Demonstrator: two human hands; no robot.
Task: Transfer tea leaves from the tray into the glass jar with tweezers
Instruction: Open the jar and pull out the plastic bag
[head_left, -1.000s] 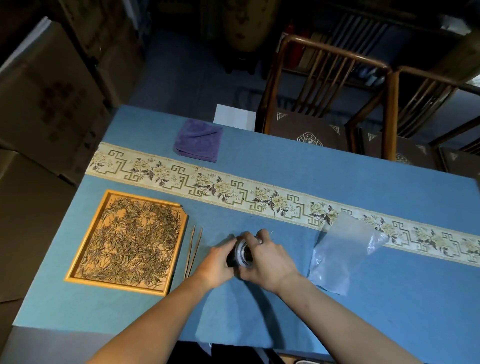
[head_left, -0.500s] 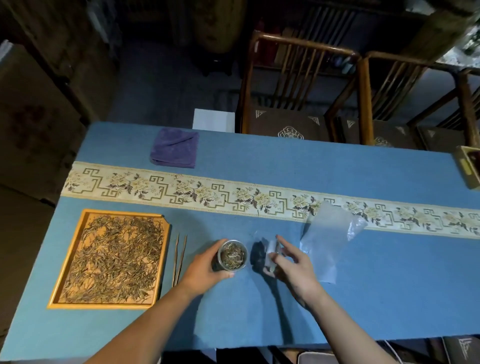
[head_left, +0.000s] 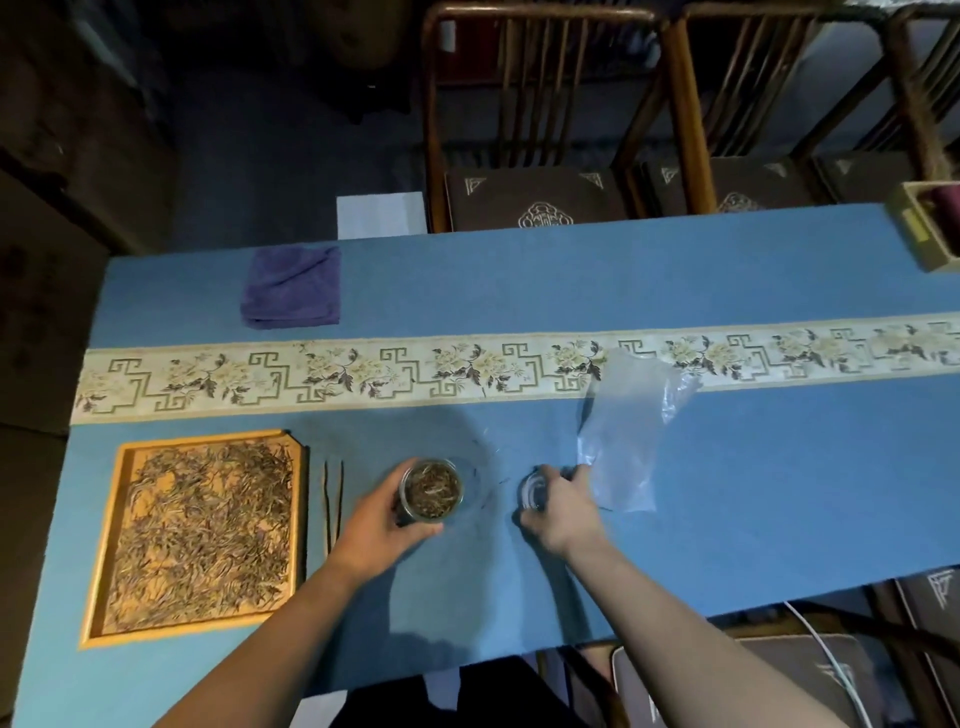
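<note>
A small glass jar stands uncovered on the blue table, with tea leaves inside. My left hand grips its side. To the right, my right hand holds the jar's lid low over the table. A yellow wooden tray full of tea leaves lies at the left. Thin dark tweezers lie on the table between the tray and the jar, untouched.
A clear plastic bag lies just right of my right hand. A folded purple cloth sits at the far left. A patterned runner crosses the table. A small box stands at the far right edge. Wooden chairs stand behind.
The lid came off the jar. My right hand carried it to the right and lowered it towards the table, while my left hand kept its grip on the jar.
</note>
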